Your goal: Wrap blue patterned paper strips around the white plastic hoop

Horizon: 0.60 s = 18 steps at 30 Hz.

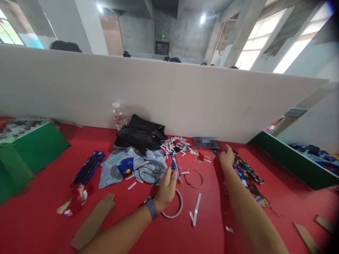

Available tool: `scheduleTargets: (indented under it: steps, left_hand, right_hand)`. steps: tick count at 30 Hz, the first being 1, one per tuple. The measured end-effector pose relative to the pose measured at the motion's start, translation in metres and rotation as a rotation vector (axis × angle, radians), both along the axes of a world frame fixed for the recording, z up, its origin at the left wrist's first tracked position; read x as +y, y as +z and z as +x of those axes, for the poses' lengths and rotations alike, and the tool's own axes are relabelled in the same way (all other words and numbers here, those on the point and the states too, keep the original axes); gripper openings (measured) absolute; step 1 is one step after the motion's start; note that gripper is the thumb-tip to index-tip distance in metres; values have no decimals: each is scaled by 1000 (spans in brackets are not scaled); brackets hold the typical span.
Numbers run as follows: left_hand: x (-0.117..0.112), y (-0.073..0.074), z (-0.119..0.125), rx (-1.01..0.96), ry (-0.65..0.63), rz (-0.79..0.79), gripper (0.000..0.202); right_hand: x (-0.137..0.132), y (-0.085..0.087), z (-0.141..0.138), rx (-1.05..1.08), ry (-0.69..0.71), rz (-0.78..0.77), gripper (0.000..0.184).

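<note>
My left hand [166, 187], with a grey-banded watch at the wrist, is closed around a narrow blue fabric strip [175, 164] with a colourful print, held upright over the table. My right hand [226, 158] reaches to the far right, over a pile of dark patterned fabric strips [247, 169]; its fingers are partly hidden, and whether they grip a strip is unclear. Beneath my left wrist lies a roll of white tape [180, 206]. Another thin ring [194, 186] rests between my hands. White strips [196, 210] lie nearer to me.
A light blue printed cloth [108, 173] and a black bag [140, 132] lie beside a water bottle [119, 116]. White scraps [176, 144] and a dark flat object [206, 142] are near the white partition [169, 91]. Cardboard [94, 222] lies front left; green dividers [39, 148] flank the red table.
</note>
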<state>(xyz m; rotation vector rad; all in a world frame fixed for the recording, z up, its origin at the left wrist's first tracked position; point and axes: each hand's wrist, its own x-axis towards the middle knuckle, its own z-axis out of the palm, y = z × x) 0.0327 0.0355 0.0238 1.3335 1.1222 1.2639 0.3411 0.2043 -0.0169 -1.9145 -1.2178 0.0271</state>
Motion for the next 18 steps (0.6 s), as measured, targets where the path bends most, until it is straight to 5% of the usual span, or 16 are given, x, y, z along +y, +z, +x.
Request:
scheduleTargets:
  steps: [8, 12, 18]
  left_hand:
    - [3, -5, 2, -83, 8, 6, 33]
    - [5, -6, 1, -99, -19, -14, 32]
    - [7, -7, -1, -147, 1, -21, 31]
  right_hand:
    - [-11, 36, 1, 84, 49, 74, 40]
    - [-39, 57, -10, 134, 82, 38, 41]
    - [-100, 65, -41, 284, 295, -27, 35]
